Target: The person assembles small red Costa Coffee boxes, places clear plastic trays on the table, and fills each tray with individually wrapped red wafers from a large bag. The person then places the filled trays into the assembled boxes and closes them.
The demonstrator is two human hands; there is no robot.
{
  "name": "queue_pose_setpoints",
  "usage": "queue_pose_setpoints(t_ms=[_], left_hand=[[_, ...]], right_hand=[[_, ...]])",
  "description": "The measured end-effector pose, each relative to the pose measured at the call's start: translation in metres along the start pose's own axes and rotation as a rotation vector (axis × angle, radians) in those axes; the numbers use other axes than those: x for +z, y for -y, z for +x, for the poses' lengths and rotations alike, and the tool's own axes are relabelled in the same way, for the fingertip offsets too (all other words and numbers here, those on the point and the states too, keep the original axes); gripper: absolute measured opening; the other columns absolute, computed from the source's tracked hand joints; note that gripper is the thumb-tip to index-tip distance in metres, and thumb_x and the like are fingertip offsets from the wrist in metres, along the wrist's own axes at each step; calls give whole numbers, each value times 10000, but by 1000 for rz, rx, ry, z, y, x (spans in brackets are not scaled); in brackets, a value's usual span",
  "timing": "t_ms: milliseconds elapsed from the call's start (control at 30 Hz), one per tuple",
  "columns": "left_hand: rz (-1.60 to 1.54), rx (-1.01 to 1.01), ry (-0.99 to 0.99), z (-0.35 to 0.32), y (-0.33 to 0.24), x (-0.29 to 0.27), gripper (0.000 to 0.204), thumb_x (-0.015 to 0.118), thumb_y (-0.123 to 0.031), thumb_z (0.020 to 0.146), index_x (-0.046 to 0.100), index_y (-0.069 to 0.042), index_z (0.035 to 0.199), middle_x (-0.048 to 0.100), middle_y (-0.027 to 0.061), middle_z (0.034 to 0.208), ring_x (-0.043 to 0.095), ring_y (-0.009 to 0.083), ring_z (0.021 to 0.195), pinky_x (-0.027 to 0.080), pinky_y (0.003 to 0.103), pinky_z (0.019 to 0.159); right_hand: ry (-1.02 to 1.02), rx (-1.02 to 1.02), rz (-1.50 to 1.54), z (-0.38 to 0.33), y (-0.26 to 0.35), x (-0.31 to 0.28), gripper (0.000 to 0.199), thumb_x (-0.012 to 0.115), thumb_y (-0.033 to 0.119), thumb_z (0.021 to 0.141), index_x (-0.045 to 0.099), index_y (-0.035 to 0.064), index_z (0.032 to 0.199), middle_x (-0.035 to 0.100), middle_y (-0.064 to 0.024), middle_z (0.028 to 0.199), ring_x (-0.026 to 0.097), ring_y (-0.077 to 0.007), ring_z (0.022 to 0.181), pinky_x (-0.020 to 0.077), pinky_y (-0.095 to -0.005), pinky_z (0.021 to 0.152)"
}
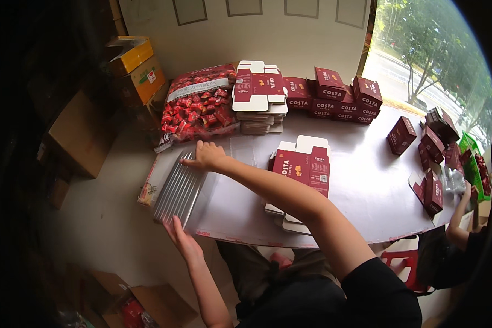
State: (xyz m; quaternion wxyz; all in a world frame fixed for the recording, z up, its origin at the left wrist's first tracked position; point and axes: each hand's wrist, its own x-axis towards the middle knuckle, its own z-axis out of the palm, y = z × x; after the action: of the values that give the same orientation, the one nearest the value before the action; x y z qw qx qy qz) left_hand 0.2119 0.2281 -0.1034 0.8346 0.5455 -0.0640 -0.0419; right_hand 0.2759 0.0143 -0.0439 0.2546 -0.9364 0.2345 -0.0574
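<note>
The stack of clear ribbed plastic trays [179, 188] lies at the left end of the counter [366, 164], in front of the large bag of red-wrapped pieces [199, 112] and to the left of the nearer pile of flat cartons [300, 167]. Its near end reaches the counter's edge and seems to jut a little past it.

The 2 hands are at opposite ends of the stack. The right hand [203, 156] lies over the far end, thumb and fingers parted and lightly bent; whether it grips or only steadies, I cannot tell. The left hand [185, 240] is loosely open at the near end, fingers extended upward with their tips at the rim, not closed around anything.

The trays look thin and glossy, so I judge each 1 to be very light, and even the stack to weigh little. The long ribs should stiffen it along its length, while the rims and corners probably flex and could crease or crack under a hard pinch. The smooth plastic is likely slippery, and nested layers may slide on each other or cling together. The best hold seems to be at the 2 short ends, with flat fingers beneath and thumbs over the rim, pressing gently inward; squeezing the ribbed middle could dent it.
</note>
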Motion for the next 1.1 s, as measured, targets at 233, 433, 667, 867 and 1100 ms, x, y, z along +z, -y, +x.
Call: queue_pose_setpoints(t_ms=[233,433,667,867,1100], left_hand=[[176,152,-213,-25,-31,-23,604,515,-197,869,271,2,1385,238,139,1448,262,238,1304,206,353,1075],[-15,340,141,-27,-89,54,585,441,-96,835,260,50,1372,281,187,1411,309,281,1284,248,384,1063],[-45,103,1077,-15,-35,299,559,528,-198,843,353,-13,1340,450,75,1272,415,160,1154,279,289,1007],[135,-400,1634,-62,74,400,552,553,-194,888,287,-62,1354,439,75,1296,458,155,1140,355,314,976],[919,-291,1736,-69,98,439,519,493,-418,901,409,-8,1209,504,61,1083,480,126,951,412,279,836]], right_hand=[[88,-238,293,-41,-5,-9,821,599,667,670,522,-74,1012,600,-277,996,592,-395,936,458,-424,836],[-284,-329,605,-146,-49,-147,683,635,505,754,444,-55,1094,568,-254,966,585,-338,917,451,-393,809],[-772,-105,901,-241,-224,-238,607,658,304,810,384,8,1265,511,-125,1097,527,-182,977,464,-296,823],[-936,260,910,-309,-350,-208,592,637,188,813,359,18,1306,484,-124,1143,519,-172,994,452,-279,838],[-881,516,857,-304,-403,-186,676,605,201,821,285,-45,1363,432,-163,1248,509,-189,1031,431,-301,857]])
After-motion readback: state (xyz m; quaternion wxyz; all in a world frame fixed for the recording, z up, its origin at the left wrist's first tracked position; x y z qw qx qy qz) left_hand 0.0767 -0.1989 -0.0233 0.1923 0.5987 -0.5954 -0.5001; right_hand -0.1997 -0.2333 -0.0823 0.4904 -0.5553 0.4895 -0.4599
